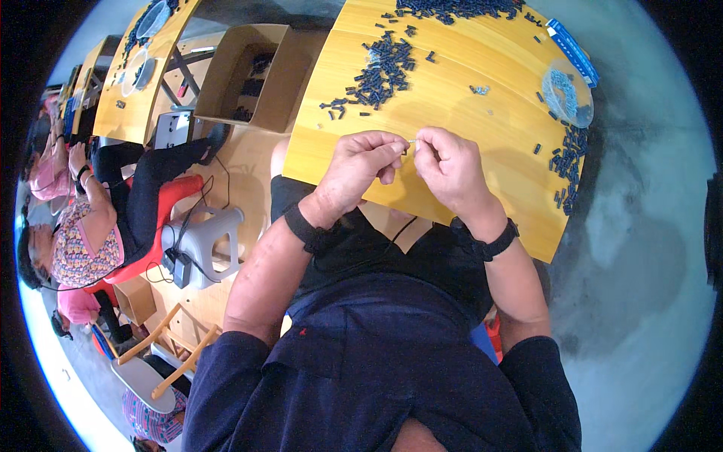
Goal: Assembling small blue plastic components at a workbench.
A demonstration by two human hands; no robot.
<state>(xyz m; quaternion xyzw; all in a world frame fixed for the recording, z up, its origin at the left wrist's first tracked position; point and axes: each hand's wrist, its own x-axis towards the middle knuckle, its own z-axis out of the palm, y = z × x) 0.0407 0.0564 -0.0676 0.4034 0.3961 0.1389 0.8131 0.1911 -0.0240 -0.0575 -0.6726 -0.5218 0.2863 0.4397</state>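
Presently the left hand (360,167) and right hand (450,167) pinch one tiny metal part (411,143) between fingertips above the wooden table (482,120); assembly appears under way. Next calls for fine alignment. Dark small pieces (380,71) lie beyond.

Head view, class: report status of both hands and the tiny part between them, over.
Left hand and right hand both pinched on small silvery metal part. Held above yellow wooden table. Pile of small dark plastic pieces beyond, nothing blocking.
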